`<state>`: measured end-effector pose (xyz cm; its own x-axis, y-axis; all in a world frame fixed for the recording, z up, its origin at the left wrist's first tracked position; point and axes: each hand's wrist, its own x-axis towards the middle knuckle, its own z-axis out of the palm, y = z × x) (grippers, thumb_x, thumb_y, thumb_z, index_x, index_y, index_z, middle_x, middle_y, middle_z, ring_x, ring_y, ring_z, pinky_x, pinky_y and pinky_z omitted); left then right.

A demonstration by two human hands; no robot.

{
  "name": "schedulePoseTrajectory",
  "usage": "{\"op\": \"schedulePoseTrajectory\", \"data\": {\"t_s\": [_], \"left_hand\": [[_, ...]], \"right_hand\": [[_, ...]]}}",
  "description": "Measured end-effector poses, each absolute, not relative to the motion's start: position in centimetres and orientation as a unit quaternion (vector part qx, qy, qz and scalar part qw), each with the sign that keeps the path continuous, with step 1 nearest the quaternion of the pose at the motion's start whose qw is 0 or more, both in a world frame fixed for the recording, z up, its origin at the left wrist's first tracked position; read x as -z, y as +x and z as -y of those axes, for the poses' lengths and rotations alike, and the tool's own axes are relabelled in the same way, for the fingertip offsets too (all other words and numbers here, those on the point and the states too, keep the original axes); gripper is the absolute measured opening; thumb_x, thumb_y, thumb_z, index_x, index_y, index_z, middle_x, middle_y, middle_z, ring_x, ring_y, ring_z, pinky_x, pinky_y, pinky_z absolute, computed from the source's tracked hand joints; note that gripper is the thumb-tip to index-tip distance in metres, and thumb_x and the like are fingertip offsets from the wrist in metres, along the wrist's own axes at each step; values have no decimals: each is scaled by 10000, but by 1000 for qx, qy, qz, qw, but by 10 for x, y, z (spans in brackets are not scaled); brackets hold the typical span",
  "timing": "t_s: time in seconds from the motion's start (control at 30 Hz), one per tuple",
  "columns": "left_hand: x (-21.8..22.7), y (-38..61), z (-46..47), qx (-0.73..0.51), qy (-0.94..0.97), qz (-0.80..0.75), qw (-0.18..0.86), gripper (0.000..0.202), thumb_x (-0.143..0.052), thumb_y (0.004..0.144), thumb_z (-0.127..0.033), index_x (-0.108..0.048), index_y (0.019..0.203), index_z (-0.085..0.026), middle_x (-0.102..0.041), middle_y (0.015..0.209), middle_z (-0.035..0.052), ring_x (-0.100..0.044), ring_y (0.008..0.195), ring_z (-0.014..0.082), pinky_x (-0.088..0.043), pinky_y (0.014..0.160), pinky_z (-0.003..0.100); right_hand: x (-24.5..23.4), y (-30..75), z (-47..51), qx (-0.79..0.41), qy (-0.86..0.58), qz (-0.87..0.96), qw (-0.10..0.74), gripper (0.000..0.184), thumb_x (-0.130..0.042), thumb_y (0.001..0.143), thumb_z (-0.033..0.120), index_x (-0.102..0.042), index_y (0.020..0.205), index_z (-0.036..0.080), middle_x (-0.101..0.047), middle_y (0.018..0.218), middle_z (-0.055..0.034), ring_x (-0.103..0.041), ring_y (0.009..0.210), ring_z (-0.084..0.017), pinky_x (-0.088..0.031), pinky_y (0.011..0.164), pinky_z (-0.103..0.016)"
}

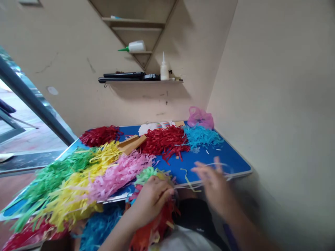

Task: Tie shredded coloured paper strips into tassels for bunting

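Observation:
My left hand (154,195) is closed around a bundle of mixed-colour fringed paper strips (146,232), with pale green and yellow ends (149,174) sticking out above the fingers. From that bundle a thin white string (187,187) runs across to my right hand (213,183) and loops about its fingers. The right hand is smeared by motion; some fingers are stretched out, and the string appears held in it. A yellow-green strip (188,180) lies at the table edge between the hands.
On the blue table (222,160) lie heaps of green (62,165), yellow (75,188), pink (120,174), red (167,141) and light blue strips (201,136). Brown card pieces (133,143) and a pink plastic bag (200,118) are there too. A wall shelf (143,82) holds a glue bottle (164,69).

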<state>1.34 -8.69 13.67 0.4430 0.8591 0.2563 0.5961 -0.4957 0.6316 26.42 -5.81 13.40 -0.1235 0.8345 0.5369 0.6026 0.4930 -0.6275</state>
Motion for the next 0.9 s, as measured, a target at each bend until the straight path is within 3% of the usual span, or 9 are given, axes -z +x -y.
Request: {"op": "schedulePoseTrajectory", "data": {"t_s": [0.07,0.17,0.33,0.43,0.57,0.67,0.73,0.77,0.9], "left_hand": [[-142,29,86,-275,835,-421,222,284,-432,973,-303,-654,816,-222,-688,762,26,-585,716,168,-356,778,308],[-136,28,85,-258,838,-425,226,290,-427,975,-316,-661,831,-224,-685,747,28,-589,703,169,-361,764,307],[-114,-6,90,-245,802,-487,242,293,-449,959,-347,-663,804,-220,-702,768,32,-609,730,177,-385,743,293],[-116,7,91,-229,812,-492,216,320,-419,968,-342,-663,804,-215,-703,766,42,-615,731,186,-384,751,308],[-129,36,90,-192,858,-440,182,296,-397,975,-301,-649,851,-208,-701,803,54,-617,756,192,-374,786,329],[-124,16,92,-186,853,-452,182,295,-402,977,-317,-637,830,-216,-694,780,35,-612,743,183,-381,758,308],[-114,-14,96,-193,828,-495,177,289,-439,963,-347,-645,805,-221,-699,771,29,-618,742,188,-395,734,293],[-109,-30,99,-194,814,-519,176,279,-461,953,-357,-654,801,-225,-704,773,28,-622,745,191,-403,728,288],[-107,-67,108,-177,797,-543,194,273,-489,936,-363,-672,780,-234,-701,759,25,-618,725,186,-420,697,266]], "right_hand": [[-121,228,74,-219,-411,800,378,261,-434,971,286,-662,858,233,-709,875,-15,-642,866,-194,-379,1019,-466],[-117,228,77,-336,-387,797,319,269,-500,934,292,-646,724,207,-675,721,6,-615,698,-156,-478,718,-290],[-128,296,52,-370,-509,628,458,390,-492,907,484,-635,664,214,-606,578,-14,-508,488,-144,-403,486,-257],[-125,281,61,-389,-506,616,461,395,-462,913,526,-673,780,219,-627,600,-25,-446,409,-127,-379,427,-256],[-101,241,81,-412,-438,711,365,272,-582,858,447,-682,759,214,-660,664,-9,-556,562,-143,-440,533,-236],[-84,290,67,-377,-496,700,349,384,-520,881,484,-675,691,188,-626,589,-13,-547,521,-143,-418,494,-236],[-79,359,49,-221,-666,588,403,467,-403,922,510,-711,829,172,-599,544,-25,-529,453,-145,-394,459,-255],[-79,395,42,-128,-743,535,382,485,-384,919,505,-723,806,177,-603,539,-37,-534,433,-139,-389,463,-264],[-80,475,35,-48,-800,502,324,521,-561,826,441,-588,358,217,-474,341,-89,-398,271,-122,-291,426,-358]]}}
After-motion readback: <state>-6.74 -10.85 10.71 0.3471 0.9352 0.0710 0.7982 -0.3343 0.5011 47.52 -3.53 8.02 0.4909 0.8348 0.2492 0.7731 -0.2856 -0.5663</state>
